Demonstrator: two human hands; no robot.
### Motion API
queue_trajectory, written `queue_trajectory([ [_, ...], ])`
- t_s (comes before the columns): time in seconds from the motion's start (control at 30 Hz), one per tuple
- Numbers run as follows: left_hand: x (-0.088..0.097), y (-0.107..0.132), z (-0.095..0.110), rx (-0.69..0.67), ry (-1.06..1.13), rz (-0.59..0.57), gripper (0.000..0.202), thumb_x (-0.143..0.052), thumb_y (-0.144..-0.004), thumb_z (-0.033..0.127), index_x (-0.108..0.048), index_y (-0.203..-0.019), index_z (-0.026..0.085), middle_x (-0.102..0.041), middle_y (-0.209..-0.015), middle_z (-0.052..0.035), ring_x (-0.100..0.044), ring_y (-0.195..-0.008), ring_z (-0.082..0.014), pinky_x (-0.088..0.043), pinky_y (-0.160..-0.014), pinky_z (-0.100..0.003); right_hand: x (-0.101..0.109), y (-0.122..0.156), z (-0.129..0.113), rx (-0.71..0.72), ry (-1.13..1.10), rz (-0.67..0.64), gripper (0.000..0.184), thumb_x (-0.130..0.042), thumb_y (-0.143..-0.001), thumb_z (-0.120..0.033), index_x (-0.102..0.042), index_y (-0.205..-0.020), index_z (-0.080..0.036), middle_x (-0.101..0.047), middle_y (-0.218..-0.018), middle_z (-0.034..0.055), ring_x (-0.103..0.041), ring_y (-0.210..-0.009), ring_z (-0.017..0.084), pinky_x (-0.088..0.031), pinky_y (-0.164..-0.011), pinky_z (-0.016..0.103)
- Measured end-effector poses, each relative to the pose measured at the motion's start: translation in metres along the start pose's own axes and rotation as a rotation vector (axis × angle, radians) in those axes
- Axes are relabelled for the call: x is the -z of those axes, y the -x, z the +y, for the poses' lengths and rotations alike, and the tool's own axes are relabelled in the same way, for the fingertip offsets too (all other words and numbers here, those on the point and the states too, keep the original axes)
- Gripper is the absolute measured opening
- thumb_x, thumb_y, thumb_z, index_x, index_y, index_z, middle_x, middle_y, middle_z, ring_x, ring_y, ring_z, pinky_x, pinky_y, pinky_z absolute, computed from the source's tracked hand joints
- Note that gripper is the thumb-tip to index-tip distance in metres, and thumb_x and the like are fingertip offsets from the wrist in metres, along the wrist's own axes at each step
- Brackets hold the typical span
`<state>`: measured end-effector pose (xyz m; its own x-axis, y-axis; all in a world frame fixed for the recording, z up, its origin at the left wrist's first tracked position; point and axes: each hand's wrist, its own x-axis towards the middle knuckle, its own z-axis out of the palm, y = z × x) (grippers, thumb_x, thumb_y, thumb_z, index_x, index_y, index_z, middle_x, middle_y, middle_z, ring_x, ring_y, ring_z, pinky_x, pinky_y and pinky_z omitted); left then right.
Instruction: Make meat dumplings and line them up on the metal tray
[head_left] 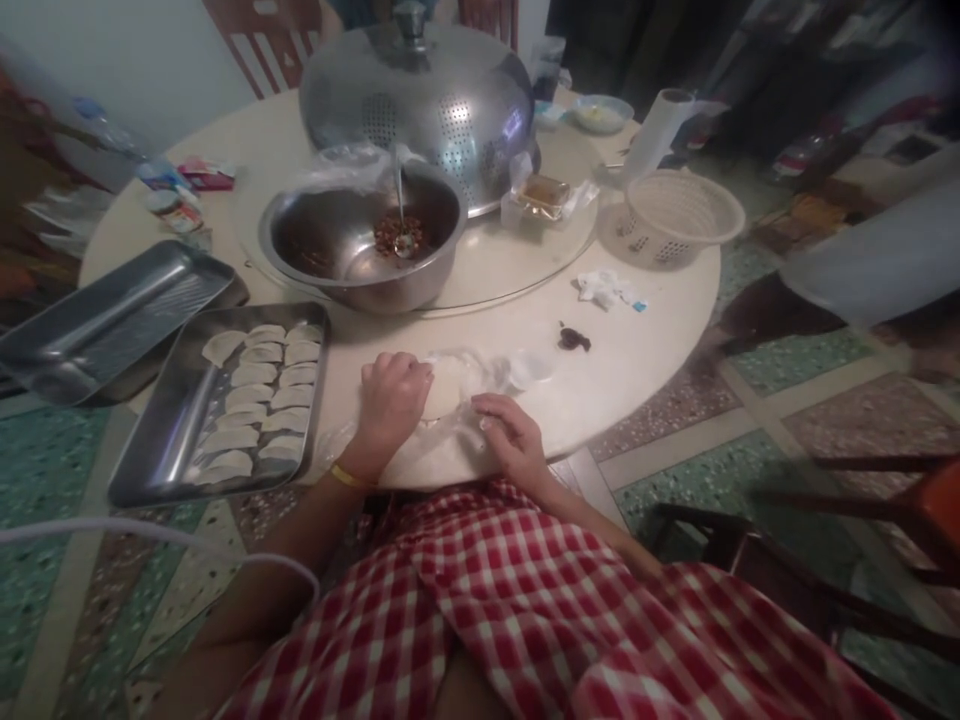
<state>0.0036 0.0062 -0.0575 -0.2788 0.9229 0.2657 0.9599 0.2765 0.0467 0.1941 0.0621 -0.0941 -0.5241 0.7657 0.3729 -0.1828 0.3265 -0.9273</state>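
My left hand (pixel 390 400) rests curled on a pale stack of round dumpling wrappers (pixel 448 385) that lies in clear plastic at the near edge of the round table (pixel 645 330). My right hand (pixel 510 432) pinches the plastic wrap (pixel 517 370) beside the stack, fingers bent. To the left, a metal tray (pixel 161 440) holds several folded dumplings (pixel 259 395) in rows. Behind the wrappers stands a steel bowl (pixel 360 240) with dark filling and a spoon (pixel 401 215).
An empty metal tray (pixel 97 320) overhangs the table at far left. A domed perforated metal cover (pixel 420 105), a white plastic basket (pixel 679 215), a paper roll (pixel 660 125) and a small container (pixel 544 195) stand further back. A dark wooden chair (pixel 787 580) is at right.
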Motion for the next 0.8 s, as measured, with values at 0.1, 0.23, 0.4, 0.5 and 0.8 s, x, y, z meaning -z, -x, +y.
queue_trajectory([
  [0.1, -0.001, -0.001, -0.001, 0.012, -0.002, 0.022, 0.02, -0.053, -0.095, 0.029, -0.071, -0.093, 0.02, -0.067, -0.095, -0.0092, -0.052, -0.093, -0.0286, -0.031, -0.072, -0.039, 0.0, -0.001, -0.001, 0.02, 0.042, -0.004, 0.019, -0.055, -0.091, -0.026, -0.071, -0.102, -0.023, -0.072, -0.11, 0.0094, -0.067, -0.106, 0.02, -0.053, -0.098, 0.04],
  [0.23, -0.001, 0.0, 0.0, 0.02, -0.001, 0.029, 0.021, -0.052, -0.094, 0.029, -0.071, -0.092, 0.02, -0.067, -0.095, -0.0096, -0.052, -0.094, -0.0292, -0.031, -0.072, -0.04, -0.001, -0.003, -0.002, 0.04, 0.102, -0.017, 0.02, -0.054, -0.091, -0.024, -0.07, -0.103, -0.024, -0.073, -0.11, 0.0096, -0.067, -0.107, 0.021, -0.053, -0.098, 0.042],
  [0.4, -0.002, -0.002, 0.0, 0.056, 0.013, 0.023, 0.021, -0.051, -0.095, 0.028, -0.07, -0.091, 0.021, -0.067, -0.094, -0.0095, -0.052, -0.093, -0.0291, -0.032, -0.072, -0.04, -0.006, -0.014, -0.001, 0.148, 0.225, -0.039, 0.019, -0.055, -0.09, -0.022, -0.07, -0.103, -0.022, -0.074, -0.107, 0.0106, -0.067, -0.106, 0.022, -0.054, -0.095, 0.042],
  [0.5, -0.003, -0.004, -0.002, 0.073, 0.024, 0.015, 0.022, -0.05, -0.095, 0.029, -0.069, -0.087, 0.02, -0.066, -0.092, -0.0095, -0.052, -0.092, -0.0289, -0.033, -0.072, -0.039, -0.011, -0.026, -0.002, 0.213, 0.302, -0.063, 0.02, -0.054, -0.089, -0.02, -0.069, -0.101, -0.02, -0.075, -0.102, 0.0104, -0.068, -0.101, 0.022, -0.054, -0.092, 0.04],
  [0.8, -0.003, 0.0, -0.002, 0.034, 0.059, -0.008, 0.023, -0.049, -0.095, 0.029, -0.069, -0.104, 0.021, -0.065, -0.095, -0.0091, -0.051, -0.093, -0.0283, -0.035, -0.075, -0.039, -0.017, -0.043, 0.008, 0.142, 0.557, -0.144, 0.028, -0.047, -0.092, -0.022, -0.071, -0.103, -0.013, -0.071, -0.096, 0.0134, -0.063, -0.093, 0.025, -0.053, -0.088, 0.041],
])
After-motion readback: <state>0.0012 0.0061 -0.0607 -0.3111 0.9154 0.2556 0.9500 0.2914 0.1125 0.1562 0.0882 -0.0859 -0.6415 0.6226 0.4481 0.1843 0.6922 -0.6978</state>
